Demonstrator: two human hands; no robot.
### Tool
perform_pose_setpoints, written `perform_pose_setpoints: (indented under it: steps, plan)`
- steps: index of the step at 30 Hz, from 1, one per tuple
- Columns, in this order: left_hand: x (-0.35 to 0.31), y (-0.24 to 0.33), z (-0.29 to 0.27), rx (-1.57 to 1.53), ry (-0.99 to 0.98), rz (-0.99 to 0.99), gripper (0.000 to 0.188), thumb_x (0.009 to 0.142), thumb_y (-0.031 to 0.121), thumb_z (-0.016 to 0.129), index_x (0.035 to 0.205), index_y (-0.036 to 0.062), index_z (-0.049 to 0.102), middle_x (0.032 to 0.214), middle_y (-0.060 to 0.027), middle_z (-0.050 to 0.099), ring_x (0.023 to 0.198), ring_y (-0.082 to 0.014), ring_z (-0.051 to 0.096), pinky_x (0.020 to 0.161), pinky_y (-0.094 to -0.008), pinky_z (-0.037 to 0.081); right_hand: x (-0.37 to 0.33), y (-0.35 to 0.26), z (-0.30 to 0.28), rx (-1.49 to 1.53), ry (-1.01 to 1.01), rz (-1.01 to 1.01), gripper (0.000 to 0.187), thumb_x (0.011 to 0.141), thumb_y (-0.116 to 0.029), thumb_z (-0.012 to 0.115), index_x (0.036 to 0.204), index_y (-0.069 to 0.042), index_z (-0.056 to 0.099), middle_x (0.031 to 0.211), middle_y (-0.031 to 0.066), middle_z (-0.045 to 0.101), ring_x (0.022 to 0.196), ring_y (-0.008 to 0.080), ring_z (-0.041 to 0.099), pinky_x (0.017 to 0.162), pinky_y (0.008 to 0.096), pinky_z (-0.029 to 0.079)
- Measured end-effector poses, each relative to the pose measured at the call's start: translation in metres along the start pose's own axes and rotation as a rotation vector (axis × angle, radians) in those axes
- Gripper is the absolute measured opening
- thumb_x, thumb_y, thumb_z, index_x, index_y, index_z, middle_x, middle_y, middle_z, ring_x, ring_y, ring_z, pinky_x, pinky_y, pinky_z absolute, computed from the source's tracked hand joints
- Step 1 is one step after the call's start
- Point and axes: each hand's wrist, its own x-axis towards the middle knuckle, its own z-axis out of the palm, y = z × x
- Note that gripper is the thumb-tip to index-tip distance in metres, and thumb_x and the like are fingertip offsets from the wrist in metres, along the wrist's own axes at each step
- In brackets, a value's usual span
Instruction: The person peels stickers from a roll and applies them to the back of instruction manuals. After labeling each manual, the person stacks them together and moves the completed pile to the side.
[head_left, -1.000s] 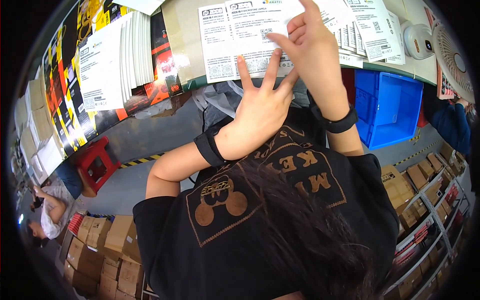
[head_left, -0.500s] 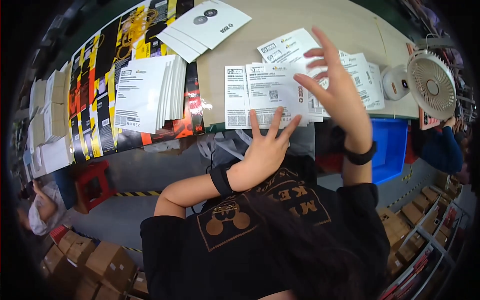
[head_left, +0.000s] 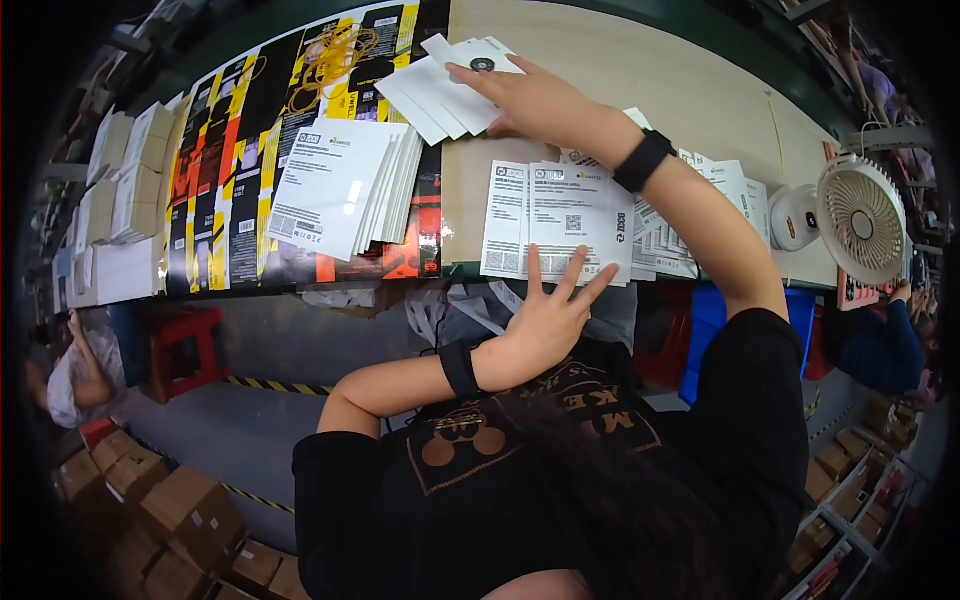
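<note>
Two overlapping white printed cards (head_left: pixel 560 205) lie near the table's front edge. My left hand (head_left: pixel 545 330) rests its spread fingers on their lower edge and grips nothing. Stretched across to the back, my right hand (head_left: pixel 550 105) is over a fanned set of white cards (head_left: pixel 425 95) that bear round black pictures. Its fingers are extended over their right side, hiding part of them. More printed cards (head_left: pixel 735 185) are spread under and beyond my right forearm. Left of the middle, a thick leaning row of white cards (head_left: pixel 335 190) stands on patterned sheeting.
Yellow rubber bands (head_left: pixel 335 60) lie at the back left. Stacks of white cards (head_left: pixel 130 190) line the far left. A white fan (head_left: pixel 860 220) stands on the right. Below the table are a blue bin (head_left: pixel 705 335), a red stool (head_left: pixel 185 350) and cardboard boxes (head_left: pixel 195 510).
My right hand has swung left and away, from above the cards on the right to the fanned cards at the back. My left hand stays on the front cards. The view has shifted slightly.
</note>
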Motion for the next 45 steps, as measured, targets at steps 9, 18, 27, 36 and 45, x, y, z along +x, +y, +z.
perform_pose_setpoints:
  steps: [9, 18, 27, 36, 45]
  plan:
    - [0.000, -0.002, 0.000, -0.028, -0.021, -0.029, 0.022, 0.080, 0.021, 0.057, 0.091, 0.0056, 0.069, 0.148, -0.0079, 0.023, 0.133, -0.0418, 0.019, 0.089, -0.0779, 0.017, -0.005, 0.009, 0.020, -0.136, 0.558, -0.245, 0.083, 0.079, -0.020, 0.066, 0.145, -0.024, 0.016, 0.120, 0.0163, 0.056, 0.114, 0.0340, 0.052, 0.108, 0.0411, 0.030]
    - [-0.003, 0.001, 0.000, -0.007, -0.019, -0.026, 0.021, 0.080, 0.023, 0.057, 0.088, 0.0083, 0.070, 0.148, -0.0084, 0.022, 0.134, -0.0425, 0.017, 0.090, -0.0781, 0.016, -0.026, 0.001, -0.055, -0.050, 0.371, 0.050, 0.072, 0.083, -0.014, 0.062, 0.143, -0.019, 0.023, 0.110, 0.0147, 0.061, 0.100, 0.0322, 0.061, 0.088, 0.0373, 0.048]
    - [-0.002, 0.000, -0.002, -0.078, 0.030, -0.022, 0.019, 0.079, 0.021, 0.057, 0.084, 0.0052, 0.067, 0.148, -0.0100, 0.023, 0.134, -0.0439, 0.017, 0.088, -0.0797, 0.014, -0.109, -0.005, -0.051, 1.133, 0.889, 0.365, 0.078, 0.076, -0.006, 0.069, 0.140, 0.000, 0.024, 0.123, 0.0115, 0.052, 0.110, 0.0165, 0.051, 0.092, 0.0294, 0.043]
    - [0.002, -0.005, -0.021, -0.181, 0.031, 0.040, 0.013, 0.079, 0.015, 0.056, 0.075, 0.0030, 0.056, 0.148, -0.0106, 0.024, 0.134, -0.0444, 0.017, 0.090, -0.0800, 0.008, -0.152, -0.008, -0.022, 1.059, 0.874, 0.461, 0.072, 0.080, -0.006, 0.067, 0.141, -0.005, 0.028, 0.108, 0.0118, 0.061, 0.098, 0.0167, 0.059, 0.082, 0.0271, 0.048]
    - [0.003, -0.005, -0.039, -0.464, 0.249, 0.283, 0.008, 0.075, 0.010, 0.058, 0.073, 0.0036, 0.054, 0.138, -0.0116, 0.042, 0.130, -0.0352, 0.034, 0.106, -0.0538, 0.029, -0.125, -0.040, -0.174, 0.279, -0.105, 0.256, 0.080, 0.075, -0.009, 0.070, 0.141, -0.004, 0.024, 0.127, 0.0143, 0.050, 0.113, 0.0253, 0.051, 0.090, 0.0325, 0.044]
